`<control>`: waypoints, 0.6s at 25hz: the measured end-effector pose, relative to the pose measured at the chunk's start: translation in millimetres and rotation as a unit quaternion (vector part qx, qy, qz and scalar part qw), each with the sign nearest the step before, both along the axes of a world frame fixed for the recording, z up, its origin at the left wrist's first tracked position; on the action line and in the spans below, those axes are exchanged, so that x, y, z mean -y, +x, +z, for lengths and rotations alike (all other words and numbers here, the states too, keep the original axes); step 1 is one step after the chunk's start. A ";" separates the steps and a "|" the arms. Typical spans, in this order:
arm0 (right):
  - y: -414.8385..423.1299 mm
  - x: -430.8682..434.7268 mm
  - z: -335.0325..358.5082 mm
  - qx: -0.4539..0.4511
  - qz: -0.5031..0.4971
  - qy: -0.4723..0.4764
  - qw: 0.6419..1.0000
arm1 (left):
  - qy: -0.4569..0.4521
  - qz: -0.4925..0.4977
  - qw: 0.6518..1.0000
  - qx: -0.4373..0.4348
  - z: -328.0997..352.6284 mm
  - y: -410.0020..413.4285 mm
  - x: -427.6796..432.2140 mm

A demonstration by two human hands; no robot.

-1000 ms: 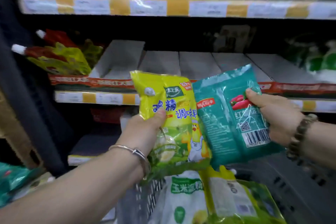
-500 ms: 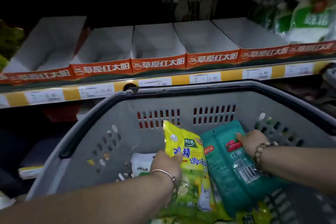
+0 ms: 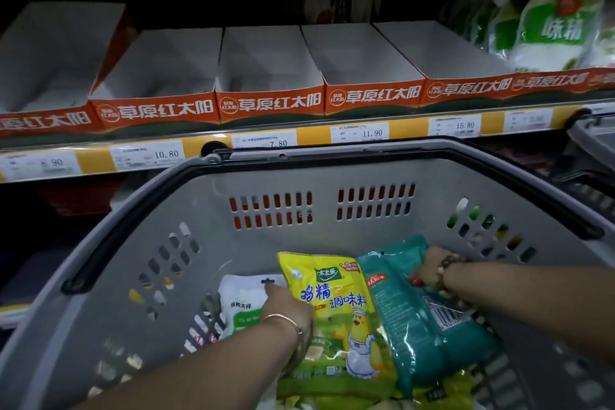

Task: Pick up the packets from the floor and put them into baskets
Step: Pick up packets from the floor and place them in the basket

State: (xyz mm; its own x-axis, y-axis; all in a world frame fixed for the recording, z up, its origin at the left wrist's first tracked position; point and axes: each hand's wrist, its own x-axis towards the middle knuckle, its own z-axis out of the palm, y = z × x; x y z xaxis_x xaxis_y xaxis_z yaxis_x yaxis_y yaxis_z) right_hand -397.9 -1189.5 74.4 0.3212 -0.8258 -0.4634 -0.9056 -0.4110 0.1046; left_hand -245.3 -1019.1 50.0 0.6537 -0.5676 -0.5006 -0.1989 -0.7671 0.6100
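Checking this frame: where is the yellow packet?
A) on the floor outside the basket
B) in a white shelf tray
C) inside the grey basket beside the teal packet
C: the left hand grips the yellow packet low inside the grey basket, right beside the teal packet gripped by the right hand.

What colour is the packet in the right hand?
Teal plastic packet, clearest in head view.

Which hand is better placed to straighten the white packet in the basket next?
Probably left. The left hand, holding the yellow packet, is right beside the white packet; the right hand grips the teal packet across the basket.
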 end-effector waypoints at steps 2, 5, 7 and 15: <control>2.6 -0.7 6.1 -0.071 0.076 0.004 0.995 | 0.014 -0.094 0.991 0.099 2.2 1.3 -1.9; 3.8 -1.1 25.1 -0.109 0.133 -0.039 0.984 | 0.014 -0.283 0.926 0.250 7.1 -10.4 -3.2; 2.8 -1.9 31.1 -0.098 0.174 -0.075 0.977 | 0.005 -0.378 0.892 0.249 5.3 -17.1 -2.1; -19.6 -22.1 -39.6 -0.076 0.230 0.116 0.963 | 0.108 -0.509 0.820 0.238 -1.2 -14.4 -9.4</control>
